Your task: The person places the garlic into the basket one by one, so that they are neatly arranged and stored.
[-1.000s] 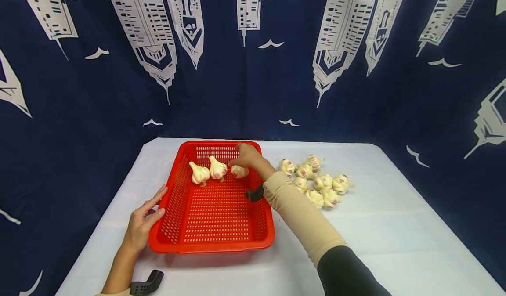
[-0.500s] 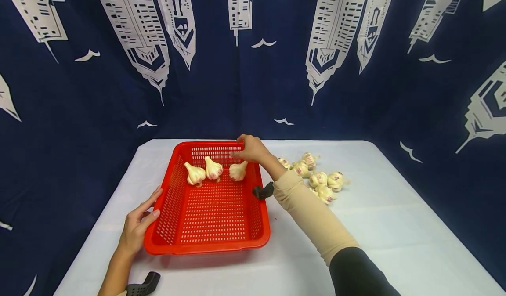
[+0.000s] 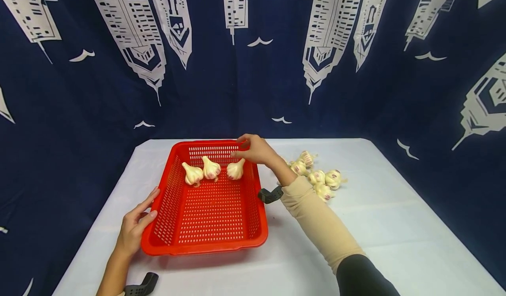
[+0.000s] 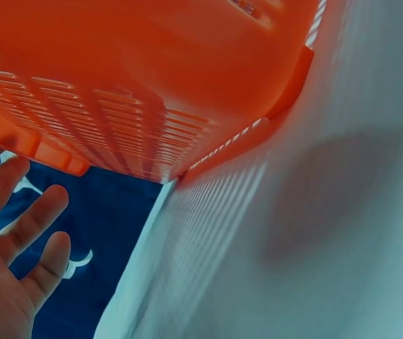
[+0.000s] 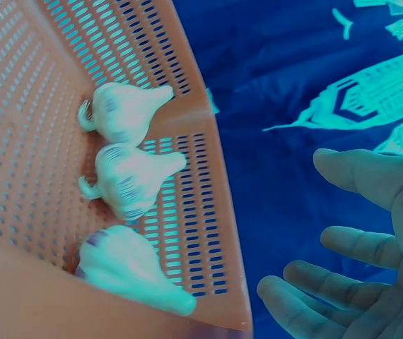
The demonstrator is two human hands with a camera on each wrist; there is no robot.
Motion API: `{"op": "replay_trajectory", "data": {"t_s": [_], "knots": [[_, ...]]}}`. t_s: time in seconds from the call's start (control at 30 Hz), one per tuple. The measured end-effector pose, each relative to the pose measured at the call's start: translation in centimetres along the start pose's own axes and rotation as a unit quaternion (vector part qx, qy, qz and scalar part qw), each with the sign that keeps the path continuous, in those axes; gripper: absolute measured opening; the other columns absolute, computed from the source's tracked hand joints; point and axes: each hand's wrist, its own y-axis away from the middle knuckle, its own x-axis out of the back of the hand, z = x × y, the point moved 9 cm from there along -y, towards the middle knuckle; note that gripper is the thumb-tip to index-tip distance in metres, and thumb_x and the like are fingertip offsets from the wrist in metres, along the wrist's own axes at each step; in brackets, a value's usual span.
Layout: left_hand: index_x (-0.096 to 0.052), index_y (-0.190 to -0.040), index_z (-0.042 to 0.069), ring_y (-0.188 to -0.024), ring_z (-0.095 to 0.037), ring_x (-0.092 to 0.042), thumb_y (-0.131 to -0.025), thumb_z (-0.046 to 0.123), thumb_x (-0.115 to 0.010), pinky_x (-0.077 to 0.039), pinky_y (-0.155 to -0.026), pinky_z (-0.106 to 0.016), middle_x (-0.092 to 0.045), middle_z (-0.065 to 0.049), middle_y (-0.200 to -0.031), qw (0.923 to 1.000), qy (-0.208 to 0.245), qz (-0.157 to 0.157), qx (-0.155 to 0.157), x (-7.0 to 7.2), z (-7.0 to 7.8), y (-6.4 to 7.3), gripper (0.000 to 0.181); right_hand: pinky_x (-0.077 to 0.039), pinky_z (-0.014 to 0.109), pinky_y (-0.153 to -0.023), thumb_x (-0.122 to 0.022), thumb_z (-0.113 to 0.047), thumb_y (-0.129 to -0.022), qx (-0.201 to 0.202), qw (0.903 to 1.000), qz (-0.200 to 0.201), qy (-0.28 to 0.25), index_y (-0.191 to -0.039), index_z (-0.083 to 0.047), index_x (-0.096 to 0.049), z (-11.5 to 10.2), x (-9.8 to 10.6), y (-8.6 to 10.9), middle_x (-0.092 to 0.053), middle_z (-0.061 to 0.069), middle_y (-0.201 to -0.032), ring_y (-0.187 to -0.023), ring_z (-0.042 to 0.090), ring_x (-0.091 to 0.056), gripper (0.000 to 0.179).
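A red plastic basket (image 3: pixel 213 246) with slotted walls stands on the white table. Three garlic bulbs sit in a row at its far end: a left bulb (image 3: pixel 193 174), a middle bulb (image 3: pixel 211 168) and a right bulb (image 3: pixel 235 170). My left hand (image 3: pixel 132 228) touches the basket's left rim with fairly straight fingers; in the left wrist view several fingers (image 4: pixel 42 215) spread loosely outside the wall. Over the far right corner, my right hand (image 3: pixel 256 149) holds nothing. The right wrist view shows its fingers (image 5: pixel 329 286) spread, apart from the bulbs.
To the basket's right lies a loose group of garlic bulbs (image 3: pixel 316 177) on the white table (image 3: pixel 379 225), partly hidden by my right forearm. A navy curtain (image 3: pixel 237 89) with white building prints hangs behind the table and at both sides.
My right hand has let go of the right garlic bulb and drawn up and to the right, toward the basket's rim. The left hand stays at the left rim. The head view has shifted slightly.
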Motion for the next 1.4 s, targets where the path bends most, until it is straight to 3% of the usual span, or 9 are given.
{"op": "replay_trajectory", "data": {"t_s": [0.43,0.77,1.0,1.4], "knots": [[-0.052,-0.14,-0.004,-0.094,-0.004,-0.062,-0.093,-0.007,-0.05,-0.054,-0.072,-0.016,-0.052,0.006,-0.144,0.9999,0.003,-0.002,0.013,0.0,0.0,0.0,0.047,-0.057,0.042,-0.083,-0.077,-0.03,-0.085,0.01,0.9992,0.011,-0.037,-0.13,-0.004,-0.06,0.4,2.5,3.0,-0.064,0.021,-0.123,-0.103,0.032,-0.066,0.055],[-0.051,-0.14,-0.005,-0.089,-0.004,-0.064,-0.093,-0.008,-0.048,-0.055,-0.071,-0.016,-0.052,0.006,-0.145,0.9998,0.007,-0.002,0.016,-0.1,0.1,0.0,0.047,-0.057,0.04,-0.084,-0.078,-0.029,-0.084,0.014,0.9993,0.034,-0.005,-0.13,-0.007,-0.061,2.0,4.7,5.7,-0.066,0.015,-0.119,-0.1,0.029,-0.067,0.054],[-0.051,-0.139,-0.006,-0.09,-0.004,-0.063,-0.092,-0.008,-0.048,-0.054,-0.07,-0.015,-0.052,0.009,-0.144,0.9999,0.0,0.0,0.012,-0.1,0.0,0.1,0.047,-0.056,0.041,-0.083,-0.078,-0.027,-0.085,0.017,0.9986,0.049,0.011,-0.127,-0.003,-0.061,4.0,5.7,7.6,-0.067,0.017,-0.116,-0.097,0.029,-0.068,0.052],[-0.05,-0.14,-0.006,-0.078,-0.007,-0.066,-0.093,-0.008,-0.047,-0.055,-0.068,-0.017,-0.052,0.01,-0.144,0.9997,0.005,-0.003,0.023,-0.2,0.0,0.0,0.048,-0.056,0.044,-0.084,-0.077,-0.025,-0.086,-0.024,0.9973,0.069,0.012,-0.127,0.0,-0.061,8.3,7.0,10.7,-0.066,0.022,-0.117,-0.1,0.034,-0.066,0.05]]}}
